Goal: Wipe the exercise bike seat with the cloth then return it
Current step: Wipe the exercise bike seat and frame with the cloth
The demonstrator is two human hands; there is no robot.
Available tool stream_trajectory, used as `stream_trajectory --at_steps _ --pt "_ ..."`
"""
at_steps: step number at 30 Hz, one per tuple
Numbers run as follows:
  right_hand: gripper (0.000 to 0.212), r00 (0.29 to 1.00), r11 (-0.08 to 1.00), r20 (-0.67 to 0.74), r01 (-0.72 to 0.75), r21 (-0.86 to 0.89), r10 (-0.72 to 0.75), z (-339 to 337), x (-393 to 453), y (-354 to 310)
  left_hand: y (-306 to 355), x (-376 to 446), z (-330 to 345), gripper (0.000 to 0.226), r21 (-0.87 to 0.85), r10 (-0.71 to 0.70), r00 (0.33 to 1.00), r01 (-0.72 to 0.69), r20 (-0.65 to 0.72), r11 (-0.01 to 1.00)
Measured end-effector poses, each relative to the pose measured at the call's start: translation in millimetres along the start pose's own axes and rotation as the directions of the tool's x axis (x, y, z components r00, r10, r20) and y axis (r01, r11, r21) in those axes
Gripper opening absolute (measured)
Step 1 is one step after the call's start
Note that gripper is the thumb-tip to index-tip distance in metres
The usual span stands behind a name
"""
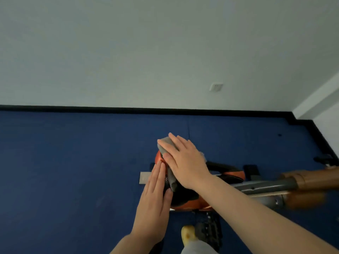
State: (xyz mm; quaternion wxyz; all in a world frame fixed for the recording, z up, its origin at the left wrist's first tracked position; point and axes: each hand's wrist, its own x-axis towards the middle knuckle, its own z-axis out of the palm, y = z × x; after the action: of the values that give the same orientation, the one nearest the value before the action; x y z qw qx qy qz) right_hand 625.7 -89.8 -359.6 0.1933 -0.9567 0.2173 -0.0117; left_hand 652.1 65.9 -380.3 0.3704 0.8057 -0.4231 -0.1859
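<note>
The exercise bike seat (185, 197) is black with orange sides and sits just below centre. A grey cloth (167, 143) lies over its far end and hangs down its left side. My right hand (183, 160) presses flat on the cloth, fingers spread and pointing away from me. My left hand (156, 197) lies flat against the seat's left edge, fingers straight, touching the seat beside the hanging cloth. Most of the seat top is hidden under my right hand.
The bike's grey and orange frame (271, 186) runs off to the right. A black pedal (211, 233) and my yellow shoe (188, 233) are below the seat. Blue floor mat (73, 162) surrounds the bike. A white wall with an outlet (216, 87) stands behind.
</note>
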Motion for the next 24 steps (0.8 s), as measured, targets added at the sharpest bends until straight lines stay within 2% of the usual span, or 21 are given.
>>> stream_trajectory --at_steps 2,3,6,10,12,16,18,20,24 --pt "0.048 0.995 0.994 -0.012 0.103 -0.047 -0.104 1 -23 8 -7 2 -4 0.059 -0.041 0.002 1.000 -0.001 0.008 0.999" --pt "0.049 0.996 0.995 -0.005 0.090 -0.046 -0.090 0 -33 15 -10 4 -7 0.061 -0.052 -0.006 1.000 0.006 0.009 0.999" --pt "0.050 0.992 0.992 -0.020 -0.128 -0.019 0.127 0 -43 31 -18 11 -12 0.066 -0.069 0.021 0.999 -0.019 0.034 0.997" --pt "0.049 0.901 0.908 -0.123 -0.418 0.006 0.415 7 -20 4 -21 12 -14 0.068 -0.084 0.048 0.997 -0.042 0.061 0.996" --pt "0.050 0.912 0.921 -0.146 -0.389 -0.012 0.384 16 -19 -19 -22 11 -14 0.064 -0.135 0.054 0.997 -0.045 0.062 0.990" --pt "0.048 0.978 0.983 -0.098 -0.183 0.012 0.183 21 -51 -28 -26 12 -22 0.054 -0.267 0.092 0.995 -0.077 0.047 0.961" --pt "0.048 0.973 0.978 -0.096 -0.207 0.020 0.208 21 -69 -15 -30 15 -27 0.053 -0.236 0.105 0.993 -0.089 0.054 0.968" --pt "0.049 0.935 0.945 -0.138 -0.326 0.020 0.326 20 -71 -3 -32 20 -30 0.054 -0.191 0.142 0.988 -0.129 0.055 0.973" --pt "0.055 0.808 0.832 -0.223 -0.553 0.032 0.545 21 -35 -19 -26 28 -26 0.059 -0.161 0.163 0.982 -0.147 0.091 0.976"
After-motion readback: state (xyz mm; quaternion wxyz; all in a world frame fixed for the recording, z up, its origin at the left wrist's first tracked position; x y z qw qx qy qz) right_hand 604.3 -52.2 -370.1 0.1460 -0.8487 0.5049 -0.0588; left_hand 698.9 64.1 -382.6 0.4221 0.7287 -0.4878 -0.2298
